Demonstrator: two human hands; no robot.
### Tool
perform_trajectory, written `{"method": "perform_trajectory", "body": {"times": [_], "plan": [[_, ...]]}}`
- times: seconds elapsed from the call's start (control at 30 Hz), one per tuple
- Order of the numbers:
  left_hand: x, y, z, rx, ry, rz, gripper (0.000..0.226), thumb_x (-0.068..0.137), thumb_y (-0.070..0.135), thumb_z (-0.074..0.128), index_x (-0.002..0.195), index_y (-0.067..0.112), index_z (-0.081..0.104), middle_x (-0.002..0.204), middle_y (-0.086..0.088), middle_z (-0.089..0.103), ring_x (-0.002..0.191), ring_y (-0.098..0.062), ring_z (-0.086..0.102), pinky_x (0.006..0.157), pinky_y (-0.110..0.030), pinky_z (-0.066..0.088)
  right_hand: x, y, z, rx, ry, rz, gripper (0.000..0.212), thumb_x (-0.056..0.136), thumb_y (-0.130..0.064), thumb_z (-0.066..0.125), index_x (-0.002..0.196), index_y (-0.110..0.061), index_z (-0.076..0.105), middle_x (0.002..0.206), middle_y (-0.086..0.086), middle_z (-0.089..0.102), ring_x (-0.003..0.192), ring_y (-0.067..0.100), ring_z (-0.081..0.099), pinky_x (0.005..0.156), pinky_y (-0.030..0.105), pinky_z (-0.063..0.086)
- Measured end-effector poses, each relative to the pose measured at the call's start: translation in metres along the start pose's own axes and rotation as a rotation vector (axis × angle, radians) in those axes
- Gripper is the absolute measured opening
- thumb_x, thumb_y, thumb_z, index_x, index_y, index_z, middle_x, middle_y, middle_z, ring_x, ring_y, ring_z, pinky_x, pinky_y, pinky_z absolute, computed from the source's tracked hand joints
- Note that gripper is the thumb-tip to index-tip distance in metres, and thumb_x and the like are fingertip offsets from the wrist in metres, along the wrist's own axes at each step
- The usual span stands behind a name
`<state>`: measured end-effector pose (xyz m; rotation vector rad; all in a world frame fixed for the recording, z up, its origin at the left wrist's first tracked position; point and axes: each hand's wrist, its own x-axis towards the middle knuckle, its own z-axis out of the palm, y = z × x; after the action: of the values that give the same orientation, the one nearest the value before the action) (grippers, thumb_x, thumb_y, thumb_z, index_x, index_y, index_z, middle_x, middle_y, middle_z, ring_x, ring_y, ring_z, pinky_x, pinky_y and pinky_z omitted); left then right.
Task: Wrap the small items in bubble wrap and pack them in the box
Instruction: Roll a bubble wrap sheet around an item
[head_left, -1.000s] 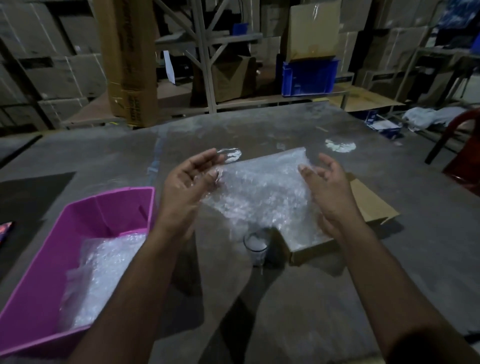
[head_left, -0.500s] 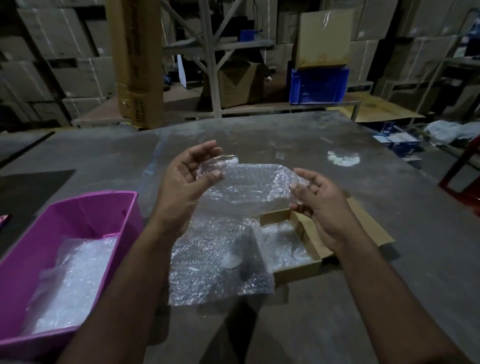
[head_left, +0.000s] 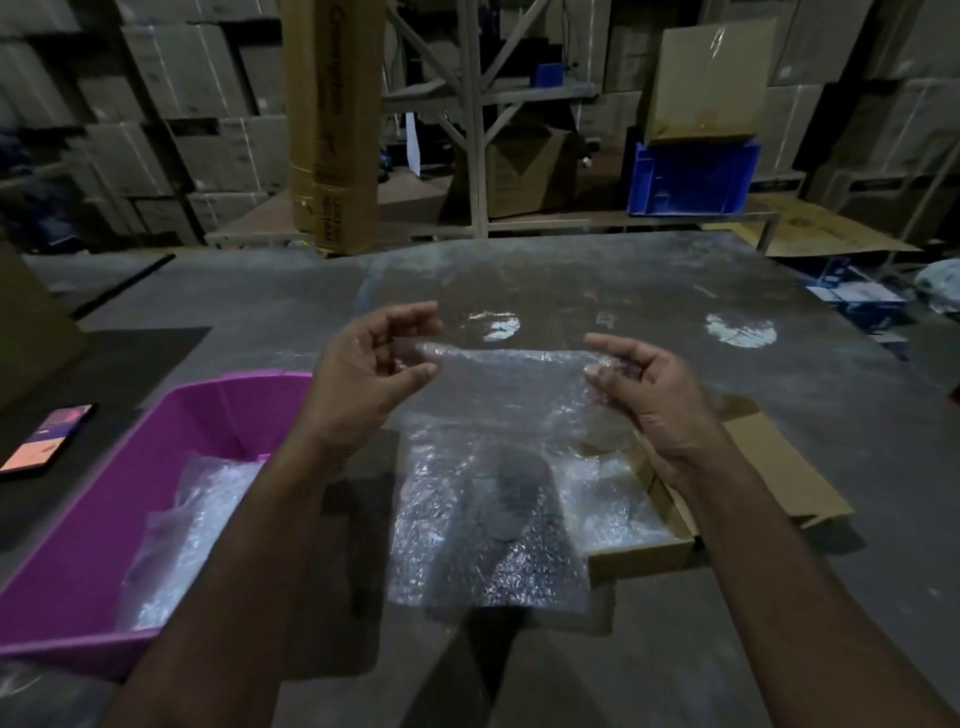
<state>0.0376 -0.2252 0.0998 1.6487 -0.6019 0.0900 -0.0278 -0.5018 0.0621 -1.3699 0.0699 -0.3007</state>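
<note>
Head view shows the bubble wrap (head_left: 498, 467) now lowered over the small glass, left hand (head_left: 363, 374) and right hand (head_left: 644, 395) each pinching a far corner above the tabletop (head_left: 623, 280), ready for rolling beside the box (head_left: 769, 478).

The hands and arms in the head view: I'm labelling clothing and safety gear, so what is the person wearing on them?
Nothing shows on them. The left hand and right hand are bare, with no gloves, rings, watch or wristband visible. Both forearms are bare down to the bottom edge of the picture; no sleeve comes into view.
</note>
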Motion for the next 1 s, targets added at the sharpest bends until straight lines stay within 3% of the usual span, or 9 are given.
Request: {"method": "perform_trajectory", "body": {"times": [0.13, 0.3, 0.43, 0.6, 0.67, 0.73, 0.87, 0.93, 1.0], "plan": [[0.004, -0.01, -0.013, 0.213, 0.054, 0.003, 0.051, 0.078, -0.001, 0.083, 0.124, 0.013, 0.068, 0.098, 0.001, 0.073, 0.084, -0.005, 0.065, 0.083, -0.027, 0.058, 0.002, -0.005, 0.013, -0.207, 0.083, -0.12, 0.032, 0.08, -0.013, 0.08, 0.111, -0.017, 0.074, 0.087, -0.006, 0.073, 0.081, 0.006, 0.065, 0.072, 0.02, 0.053], [0.009, -0.014, -0.021, 0.308, 0.081, 0.063, 0.042, 0.075, 0.007, 0.087, 0.113, 0.017, 0.072, 0.083, 0.006, 0.069, 0.072, -0.001, 0.062, 0.071, -0.023, 0.056, -0.004, -0.013, 0.027, -0.514, 0.025, -0.174, 0.051, 0.072, -0.019, 0.089, 0.117, -0.03, 0.067, 0.103, -0.004, 0.065, 0.086, 0.007, 0.064, 0.078, 0.017, 0.056], [0.013, -0.016, -0.028, 0.42, 0.073, 0.132, 0.026, 0.078, 0.017, 0.087, 0.101, 0.021, 0.077, 0.075, 0.011, 0.061, 0.062, -0.002, 0.053, 0.059, -0.019, 0.046, -0.004, -0.013, 0.034, -0.708, 0.113, -0.306, 0.019, 0.082, -0.019, 0.082, 0.091, -0.029, 0.069, 0.093, 0.0, 0.062, 0.075, 0.0, 0.057, 0.068, 0.015, 0.047], [0.023, -0.016, -0.036, 0.593, 0.071, 0.235, 0.01, 0.086, 0.027, 0.079, 0.095, 0.03, 0.075, 0.086, 0.01, 0.048, 0.077, -0.004, 0.048, 0.067, -0.021, 0.041, -0.006, -0.017, 0.032, -0.755, 0.241, -0.34, 0.019, 0.079, -0.031, 0.084, 0.077, -0.027, 0.065, 0.12, -0.007, 0.052, 0.116, 0.009, 0.049, 0.092, 0.019, 0.042], [0.023, -0.015, -0.033, 0.41, 0.055, 0.185, 0.009, 0.091, 0.029, 0.073, 0.098, 0.026, 0.068, 0.1, 0.002, 0.058, 0.088, -0.007, 0.056, 0.073, -0.02, 0.044, -0.007, -0.02, 0.033, -0.564, 0.202, -0.287, 0.017, 0.082, -0.03, 0.081, 0.082, -0.021, 0.067, 0.127, -0.005, 0.06, 0.12, 0.014, 0.056, 0.098, 0.033, 0.049], [0.023, -0.017, -0.028, 0.144, 0.006, 0.082, 0.018, 0.095, 0.035, 0.065, 0.105, 0.021, 0.065, 0.111, -0.001, 0.066, 0.095, -0.009, 0.063, 0.078, -0.028, 0.051, -0.009, -0.022, 0.037, -0.353, 0.155, -0.215, 0.015, 0.087, -0.029, 0.077, 0.091, -0.019, 0.066, 0.115, 0.004, 0.071, 0.108, 0.022, 0.068, 0.094, 0.046, 0.057], [0.02, -0.026, -0.018, -0.146, -0.089, -0.003, 0.018, 0.097, 0.043, 0.063, 0.109, 0.029, 0.061, 0.116, -0.015, 0.064, 0.105, -0.038, 0.067, 0.081, -0.06, 0.059, -0.01, -0.022, 0.05, -0.266, 0.186, -0.245, 0.013, 0.095, -0.026, 0.068, 0.093, -0.018, 0.058, 0.091, 0.001, 0.068, 0.08, 0.008, 0.065, 0.068, 0.023, 0.055], [0.018, -0.031, -0.015, -0.087, -0.101, -0.006, 0.037, 0.09, 0.04, 0.073, 0.121, 0.024, 0.06, 0.12, -0.01, 0.066, 0.108, -0.029, 0.068, 0.079, -0.047, 0.062, -0.009, -0.021, 0.054, -0.243, 0.209, -0.253, 0.013, 0.096, -0.023, 0.066, 0.097, -0.013, 0.057, 0.088, 0.003, 0.063, 0.078, 0.009, 0.063, 0.064, 0.025, 0.057], [0.016, -0.034, -0.011, -0.121, -0.098, -0.038, 0.036, 0.085, 0.024, 0.076, 0.117, 0.012, 0.064, 0.104, -0.007, 0.073, 0.091, -0.018, 0.072, 0.07, -0.033, 0.061, -0.008, -0.021, 0.056, -0.189, 0.21, -0.233, 0.014, 0.096, -0.02, 0.066, 0.1, -0.009, 0.057, 0.089, 0.006, 0.062, 0.08, 0.015, 0.064, 0.062, 0.032, 0.06]]}}
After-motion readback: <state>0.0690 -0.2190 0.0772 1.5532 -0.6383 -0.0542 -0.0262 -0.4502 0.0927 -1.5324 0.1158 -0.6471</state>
